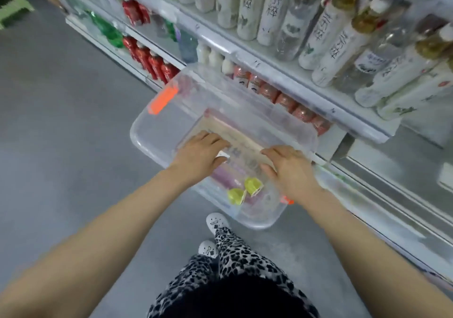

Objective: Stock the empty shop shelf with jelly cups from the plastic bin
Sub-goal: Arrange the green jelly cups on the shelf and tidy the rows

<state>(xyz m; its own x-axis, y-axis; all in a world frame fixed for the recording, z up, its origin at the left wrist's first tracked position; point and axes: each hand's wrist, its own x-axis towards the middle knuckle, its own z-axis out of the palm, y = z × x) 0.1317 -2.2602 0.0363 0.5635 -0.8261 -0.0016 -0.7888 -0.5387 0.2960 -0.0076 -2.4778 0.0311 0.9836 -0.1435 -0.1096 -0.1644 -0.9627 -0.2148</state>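
leopard-print legs [235,251] stand close to the clear plastic bin [257,222] on the floor. two yellow jelly cups [245,191] lie at its near end beside purple packs [225,178]. further in, the left hand [201,151] and right hand [286,168], set apart, each pinch a flat tan carton [242,141]. lifted unevenly, it could tilt and snag the bin's wall. beyond, the shelf [282,72] carries bottles [252,11]; no empty shelf shows plainly.

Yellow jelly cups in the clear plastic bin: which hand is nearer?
Right. Right hand just up-right of the yellow jelly cups; left hand farther, up-left. Both grip a flat tan pack.
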